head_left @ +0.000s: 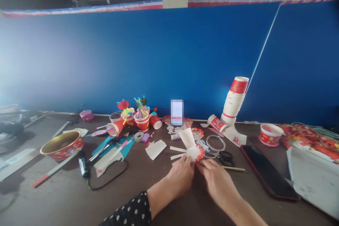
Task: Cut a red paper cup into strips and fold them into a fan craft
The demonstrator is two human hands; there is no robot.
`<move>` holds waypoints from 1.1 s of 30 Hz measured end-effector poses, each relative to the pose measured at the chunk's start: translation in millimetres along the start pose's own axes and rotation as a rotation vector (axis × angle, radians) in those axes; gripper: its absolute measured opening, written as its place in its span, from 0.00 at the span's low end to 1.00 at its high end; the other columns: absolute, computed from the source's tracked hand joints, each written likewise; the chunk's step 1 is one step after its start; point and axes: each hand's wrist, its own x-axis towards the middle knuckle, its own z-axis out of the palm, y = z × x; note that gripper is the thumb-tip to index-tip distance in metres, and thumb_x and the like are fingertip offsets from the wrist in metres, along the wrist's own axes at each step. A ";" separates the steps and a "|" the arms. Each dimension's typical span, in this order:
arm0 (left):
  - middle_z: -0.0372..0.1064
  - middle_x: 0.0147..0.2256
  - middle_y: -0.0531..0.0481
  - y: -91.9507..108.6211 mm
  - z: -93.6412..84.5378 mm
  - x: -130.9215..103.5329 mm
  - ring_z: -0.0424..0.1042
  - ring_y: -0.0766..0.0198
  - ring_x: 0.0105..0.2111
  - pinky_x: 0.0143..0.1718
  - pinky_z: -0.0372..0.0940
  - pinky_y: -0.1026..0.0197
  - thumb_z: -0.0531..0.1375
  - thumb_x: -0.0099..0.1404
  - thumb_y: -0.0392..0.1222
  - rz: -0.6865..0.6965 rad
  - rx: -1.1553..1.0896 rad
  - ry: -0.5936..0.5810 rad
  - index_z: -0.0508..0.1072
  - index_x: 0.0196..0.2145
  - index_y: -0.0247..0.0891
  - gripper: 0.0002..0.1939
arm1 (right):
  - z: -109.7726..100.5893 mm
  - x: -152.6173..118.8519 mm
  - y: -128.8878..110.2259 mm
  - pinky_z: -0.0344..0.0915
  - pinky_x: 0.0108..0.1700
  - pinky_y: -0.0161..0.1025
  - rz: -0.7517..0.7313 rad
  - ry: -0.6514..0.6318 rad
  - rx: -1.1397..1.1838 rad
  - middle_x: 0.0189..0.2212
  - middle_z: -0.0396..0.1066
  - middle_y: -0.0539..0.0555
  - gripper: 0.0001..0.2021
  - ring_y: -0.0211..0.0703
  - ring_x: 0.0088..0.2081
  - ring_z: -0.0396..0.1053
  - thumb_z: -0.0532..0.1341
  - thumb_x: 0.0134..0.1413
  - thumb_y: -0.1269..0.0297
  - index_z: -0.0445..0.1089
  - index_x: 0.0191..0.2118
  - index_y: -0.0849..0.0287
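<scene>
A cut paper cup [194,152] lies just beyond my fingers, its white strips splayed to the left and upward and its red printed edge on the right. My left hand [182,173] grips its near side with curled fingers. Against the red edge, my right hand [212,173] pinches the cup too; both sets of fingertips are partly hidden. Scissors with black handles [226,158] rest right of the cup, close to a thin wooden stick [234,169]. Behind them lies a clear ring [215,143]. A loose white paper piece [156,149] sits to the left.
A glue gun [106,148] with a cord and a red bowl with a gold inside [63,145] occupy the left. Decorated paper cups [141,122] stand at the back. On the right are a tilted stack of cups [233,100], a dark phone [268,173] and a red-and-white tub [270,134].
</scene>
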 end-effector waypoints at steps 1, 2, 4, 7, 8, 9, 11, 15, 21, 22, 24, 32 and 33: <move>0.64 0.43 0.35 0.2 -0.1 0.6 0.62 0.50 0.44 0.44 0.63 0.53 0.51 0.58 0.33 -0.002 0.001 0.003 0.66 0.47 0.25 0.19 | 1.0 0.0 -0.3 0.61 0.49 0.39 0.007 -0.010 -0.009 0.43 0.71 0.56 0.18 0.46 0.46 0.66 0.45 0.61 0.72 0.71 0.45 0.57; 0.63 0.43 0.35 0.3 0.0 1.2 0.62 0.50 0.44 0.44 0.63 0.53 0.51 0.58 0.33 -0.007 0.001 0.005 0.66 0.47 0.25 0.19 | 2.4 -0.1 -0.7 0.61 0.49 0.39 0.015 -0.017 -0.021 0.44 0.71 0.56 0.18 0.46 0.46 0.66 0.45 0.60 0.72 0.71 0.46 0.57; 0.64 0.43 0.35 0.3 1.0 2.1 0.62 0.50 0.44 0.43 0.64 0.53 0.52 0.57 0.33 -0.018 -0.003 0.004 0.66 0.47 0.26 0.19 | 5.3 -0.6 -1.6 0.60 0.50 0.38 0.023 -0.028 -0.051 0.46 0.70 0.57 0.19 0.46 0.47 0.66 0.45 0.60 0.73 0.70 0.47 0.58; 0.64 0.44 0.36 -0.9 4.3 1.5 0.62 0.50 0.44 0.44 0.64 0.54 0.53 0.57 0.33 -0.018 -0.018 0.012 0.66 0.47 0.27 0.19 | 6.8 -1.2 -2.8 0.60 0.51 0.38 0.017 -0.059 -0.105 0.47 0.69 0.57 0.20 0.46 0.48 0.65 0.45 0.59 0.74 0.69 0.48 0.59; 0.63 0.44 0.36 -1.5 5.7 0.8 0.62 0.50 0.44 0.44 0.64 0.54 0.52 0.57 0.33 -0.017 -0.024 0.027 0.66 0.47 0.28 0.19 | 6.4 -1.2 -3.1 0.60 0.51 0.38 0.013 -0.071 -0.117 0.48 0.69 0.57 0.20 0.47 0.48 0.65 0.45 0.59 0.74 0.69 0.49 0.59; 0.63 0.44 0.36 -2.3 7.2 -0.1 0.62 0.50 0.44 0.44 0.64 0.53 0.52 0.57 0.33 -0.019 -0.028 0.048 0.65 0.47 0.28 0.19 | 5.7 -1.1 -3.4 0.60 0.51 0.39 0.010 -0.079 -0.124 0.48 0.69 0.57 0.20 0.47 0.48 0.65 0.45 0.59 0.74 0.69 0.49 0.59; 0.63 0.44 0.37 -3.7 10.3 -2.0 0.62 0.50 0.44 0.45 0.63 0.53 0.52 0.58 0.33 -0.019 -0.026 0.082 0.65 0.48 0.29 0.19 | 4.1 -0.8 -3.6 0.60 0.50 0.40 0.005 -0.085 -0.128 0.48 0.69 0.57 0.20 0.48 0.48 0.65 0.45 0.59 0.74 0.69 0.50 0.59; 0.64 0.43 0.37 -4.8 13.4 -3.5 0.62 0.50 0.43 0.45 0.63 0.52 0.52 0.57 0.33 -0.003 -0.008 0.088 0.66 0.48 0.28 0.19 | 3.9 0.1 -3.4 0.60 0.50 0.40 0.004 -0.072 -0.122 0.48 0.69 0.57 0.20 0.48 0.49 0.64 0.45 0.59 0.74 0.69 0.49 0.59; 0.63 0.47 0.34 -5.0 8.0 2.4 0.61 0.50 0.47 0.49 0.61 0.53 0.54 0.56 0.33 0.004 -0.022 0.050 0.63 0.51 0.24 0.24 | 6.5 4.8 1.3 0.59 0.50 0.39 0.016 -0.016 -0.015 0.42 0.72 0.59 0.19 0.47 0.47 0.66 0.46 0.58 0.75 0.70 0.46 0.60; 0.63 0.46 0.34 -5.4 7.1 3.6 0.62 0.50 0.47 0.49 0.61 0.54 0.54 0.56 0.32 0.001 -0.020 0.034 0.64 0.50 0.24 0.23 | 6.8 5.4 3.1 0.59 0.49 0.39 0.026 -0.001 0.015 0.40 0.73 0.58 0.18 0.46 0.45 0.67 0.46 0.57 0.75 0.71 0.44 0.60; 0.65 0.44 0.35 -6.4 6.0 5.5 0.63 0.51 0.46 0.48 0.62 0.56 0.54 0.55 0.32 0.003 -0.023 0.008 0.66 0.48 0.26 0.21 | 7.1 5.9 7.6 0.60 0.47 0.38 0.062 0.036 0.054 0.37 0.73 0.57 0.16 0.45 0.42 0.68 0.48 0.57 0.74 0.72 0.40 0.59; 0.69 0.38 0.38 -9.4 3.1 12.2 0.69 0.52 0.40 0.42 0.63 0.55 0.49 0.63 0.37 -0.175 -0.193 0.041 0.72 0.36 0.32 0.13 | 7.0 6.2 30.3 0.60 0.40 0.37 0.152 0.098 0.103 0.31 0.72 0.53 0.11 0.45 0.37 0.67 0.52 0.55 0.68 0.73 0.32 0.55; 0.70 0.38 0.38 -9.7 2.0 13.7 0.69 0.51 0.40 0.42 0.63 0.54 0.50 0.63 0.38 -0.226 -0.232 0.028 0.72 0.36 0.31 0.12 | 7.8 7.0 32.5 0.60 0.39 0.37 0.149 0.102 0.129 0.31 0.72 0.53 0.11 0.45 0.37 0.67 0.52 0.54 0.69 0.72 0.31 0.55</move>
